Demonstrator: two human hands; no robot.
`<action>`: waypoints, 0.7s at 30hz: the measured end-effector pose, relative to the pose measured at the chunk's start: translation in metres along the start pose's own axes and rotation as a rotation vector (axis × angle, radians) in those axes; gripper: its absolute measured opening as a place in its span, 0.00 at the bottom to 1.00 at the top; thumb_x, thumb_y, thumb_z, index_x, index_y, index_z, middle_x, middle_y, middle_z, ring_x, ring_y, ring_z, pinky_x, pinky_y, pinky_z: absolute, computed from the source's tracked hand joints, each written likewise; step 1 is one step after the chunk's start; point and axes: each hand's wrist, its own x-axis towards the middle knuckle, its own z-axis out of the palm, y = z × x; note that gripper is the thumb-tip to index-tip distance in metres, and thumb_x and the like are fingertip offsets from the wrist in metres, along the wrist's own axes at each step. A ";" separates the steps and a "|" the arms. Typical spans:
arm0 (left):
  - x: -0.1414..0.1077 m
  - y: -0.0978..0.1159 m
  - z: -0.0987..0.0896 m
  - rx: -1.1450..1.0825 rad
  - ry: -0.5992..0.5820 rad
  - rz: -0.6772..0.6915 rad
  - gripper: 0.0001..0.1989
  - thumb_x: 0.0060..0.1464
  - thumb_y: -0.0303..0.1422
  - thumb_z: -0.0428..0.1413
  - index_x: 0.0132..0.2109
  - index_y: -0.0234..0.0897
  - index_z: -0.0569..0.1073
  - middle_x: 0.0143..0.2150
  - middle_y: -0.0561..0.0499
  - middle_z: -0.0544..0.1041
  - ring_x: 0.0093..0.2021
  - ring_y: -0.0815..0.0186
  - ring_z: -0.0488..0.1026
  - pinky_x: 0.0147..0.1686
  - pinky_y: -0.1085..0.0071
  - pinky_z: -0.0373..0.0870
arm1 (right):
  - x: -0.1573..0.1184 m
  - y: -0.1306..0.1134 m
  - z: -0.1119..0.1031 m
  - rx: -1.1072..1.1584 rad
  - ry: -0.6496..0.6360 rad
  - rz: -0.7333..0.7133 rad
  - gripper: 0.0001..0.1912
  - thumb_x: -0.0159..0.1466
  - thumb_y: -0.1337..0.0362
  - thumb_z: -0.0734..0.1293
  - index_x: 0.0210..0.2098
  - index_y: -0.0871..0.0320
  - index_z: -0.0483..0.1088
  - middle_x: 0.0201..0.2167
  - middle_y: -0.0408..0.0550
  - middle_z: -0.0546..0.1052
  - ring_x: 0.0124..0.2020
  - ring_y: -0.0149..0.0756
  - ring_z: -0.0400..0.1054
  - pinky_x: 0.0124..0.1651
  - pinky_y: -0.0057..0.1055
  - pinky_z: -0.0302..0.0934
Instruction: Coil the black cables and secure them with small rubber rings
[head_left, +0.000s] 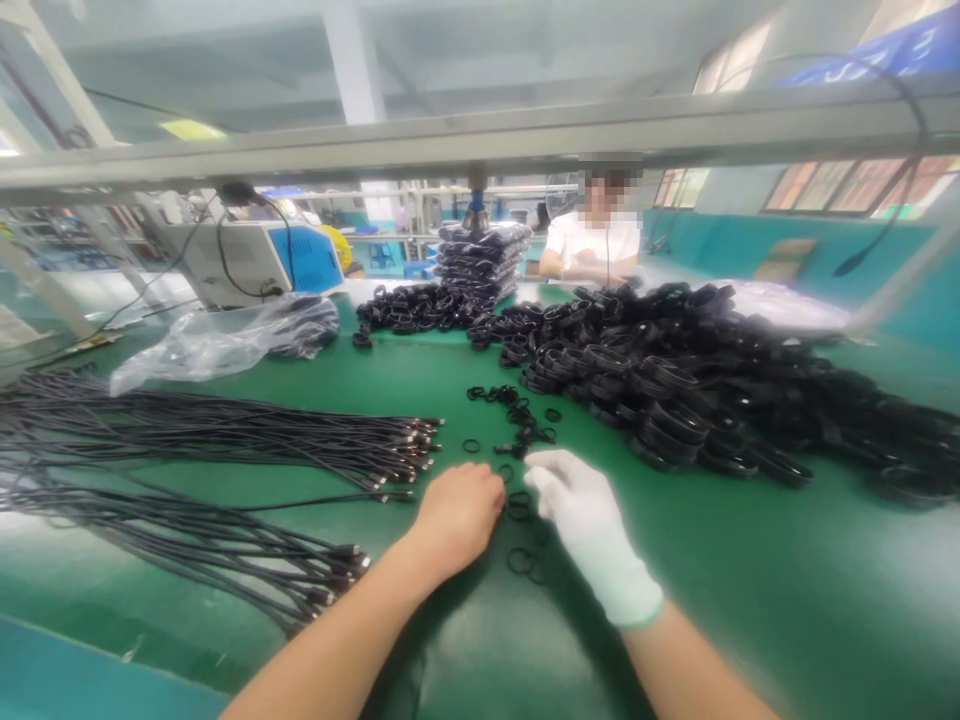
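Note:
My left hand (459, 512) is bare and rests low over the green table with its fingers curled; anything inside them is hidden. My right hand (577, 505) wears a white glove, its fingers bent and drawn together, and I cannot make out what they hold. Between the two hands lie small thin black rings (519, 508), a few of them close to the fingertips. More rings (517, 410) are scattered just beyond the hands. Left of my left hand, a bundle of black cables (322, 440) points its metal connector ends toward it.
A second cable bundle (247, 545) lies nearer me. A large heap of coiled black cables (675, 380) covers the right side. Bagged coils (480, 262) are stacked at the back, beside a clear plastic bag (202, 345) and a blue-white machine (251, 262). A person (596, 245) sits opposite.

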 end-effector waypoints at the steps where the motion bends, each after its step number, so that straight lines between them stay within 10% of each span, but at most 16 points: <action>1: 0.000 -0.002 -0.004 -0.186 -0.011 -0.034 0.06 0.51 0.28 0.48 0.30 0.37 0.69 0.31 0.51 0.70 0.35 0.64 0.66 0.35 0.70 0.60 | -0.001 -0.001 0.000 0.027 -0.007 -0.010 0.13 0.57 0.61 0.61 0.38 0.60 0.71 0.20 0.41 0.71 0.19 0.28 0.61 0.26 0.26 0.58; 7: -0.001 -0.013 -0.019 -1.030 -0.138 -0.170 0.03 0.46 0.30 0.53 0.30 0.34 0.68 0.24 0.56 0.65 0.24 0.73 0.58 0.26 0.76 0.54 | -0.009 -0.010 0.001 0.231 -0.303 0.029 0.21 0.58 0.54 0.62 0.42 0.64 0.70 0.18 0.44 0.73 0.20 0.32 0.65 0.25 0.28 0.61; 15: -0.002 -0.007 -0.016 -0.869 0.046 -0.222 0.04 0.50 0.31 0.54 0.31 0.35 0.70 0.25 0.56 0.67 0.25 0.72 0.61 0.25 0.77 0.56 | -0.010 -0.005 0.012 0.076 -0.231 0.137 0.09 0.55 0.59 0.63 0.28 0.60 0.68 0.11 0.40 0.69 0.13 0.28 0.60 0.19 0.23 0.56; 21: -0.009 0.011 -0.014 -0.506 0.197 0.004 0.06 0.53 0.28 0.53 0.32 0.39 0.74 0.32 0.54 0.72 0.32 0.70 0.68 0.33 0.76 0.62 | -0.006 0.002 0.011 0.109 -0.214 0.141 0.11 0.54 0.57 0.63 0.26 0.60 0.66 0.10 0.40 0.68 0.12 0.28 0.60 0.17 0.23 0.55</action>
